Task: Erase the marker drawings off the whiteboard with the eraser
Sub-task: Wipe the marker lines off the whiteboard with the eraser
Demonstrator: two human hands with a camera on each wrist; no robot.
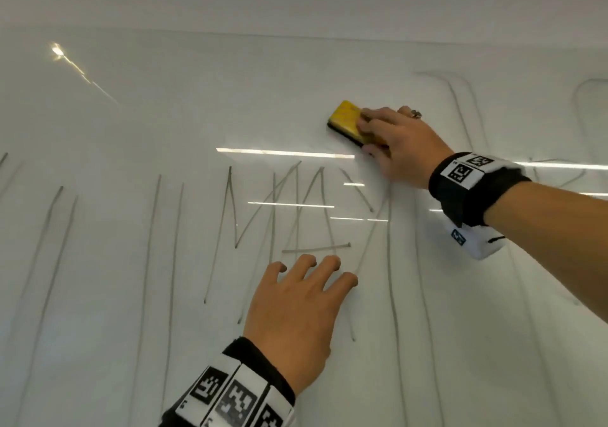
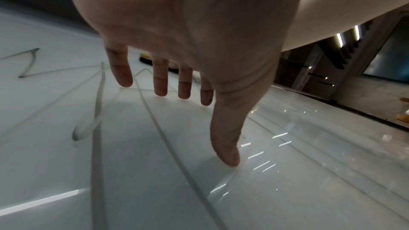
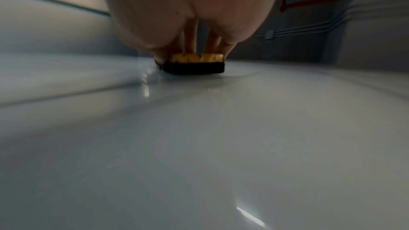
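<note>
A glossy whiteboard (image 1: 131,123) fills the head view, marked with thin grey marker drawings (image 1: 279,209): long upright strokes on the left, zigzags in the middle, and faint loops at the far right. A yellow eraser (image 1: 347,120) with a dark felt underside is pressed flat against the board above the zigzags, in a band that looks free of marks. It is held by the right hand (image 1: 399,145), whose fingers are laid over its top while the thumb is tucked at its lower edge; the grip appears chosen so that the felt stays flush with the surface during a stroke. In the right wrist view the eraser (image 3: 194,65) is seen sitting flat on the board beneath the fingers.

The left hand (image 1: 296,311) is spread wide with nothing held, its fingertips (image 2: 160,86) set on or just above the board below the zigzags; contact cannot be confirmed. It seems placed there as a brace. The two hands are well apart. Most drawings are not yet erased, so the task is judged to be at an early stage.
</note>
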